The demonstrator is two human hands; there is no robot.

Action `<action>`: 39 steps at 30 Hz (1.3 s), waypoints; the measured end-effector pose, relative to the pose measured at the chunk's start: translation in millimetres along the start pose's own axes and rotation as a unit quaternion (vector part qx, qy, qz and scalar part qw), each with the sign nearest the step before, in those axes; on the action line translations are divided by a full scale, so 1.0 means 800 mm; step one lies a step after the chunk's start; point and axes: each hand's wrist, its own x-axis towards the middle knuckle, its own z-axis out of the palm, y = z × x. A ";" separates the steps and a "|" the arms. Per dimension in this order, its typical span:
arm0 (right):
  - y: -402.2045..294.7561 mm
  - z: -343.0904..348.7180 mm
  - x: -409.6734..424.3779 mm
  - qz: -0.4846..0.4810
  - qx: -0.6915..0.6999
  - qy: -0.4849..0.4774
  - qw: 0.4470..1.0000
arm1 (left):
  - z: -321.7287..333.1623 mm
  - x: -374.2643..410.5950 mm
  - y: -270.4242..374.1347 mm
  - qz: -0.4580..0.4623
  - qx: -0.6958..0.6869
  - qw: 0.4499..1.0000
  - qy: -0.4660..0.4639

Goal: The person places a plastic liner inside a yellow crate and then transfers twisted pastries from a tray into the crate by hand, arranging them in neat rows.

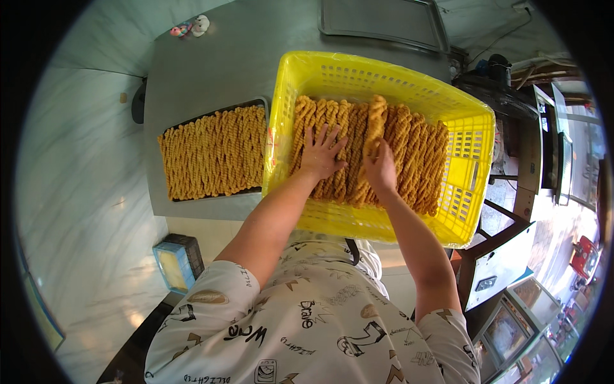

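Observation:
A yellow plastic crate (383, 67) lined with clear film holds rows of fried dough twists (422, 163). My left hand (322, 154) lies with spread fingers on the twists in the crate's left part. My right hand (382, 168) has its thumb and fingers around one dough twist (377, 115), which sits raised above the others near the middle of the crate. The underside of that grip is hidden. Left of the crate, a dark tray (261, 102) is filled with more twists, paler than those in the crate.
Everything stands on a grey metal table (206, 81). An empty metal tray (379, 19) lies at the back, small toy figures (200, 26) at the back left. A black fan (499, 93) is right of the crate. Blue and black crates (180, 261) stand on the floor, lower left.

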 end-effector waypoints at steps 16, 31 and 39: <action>-0.002 0.063 0.024 0.084 -0.167 -0.270 0.944 | 0.000 0.014 0.025 0.070 -0.040 0.997 0.017; 0.032 0.015 0.004 0.065 -0.267 -0.087 0.958 | -0.007 0.014 0.047 0.065 -0.020 0.998 0.013; 0.040 -0.078 -0.024 0.066 0.059 -0.095 0.992 | -0.019 0.027 0.068 0.207 0.128 0.970 0.005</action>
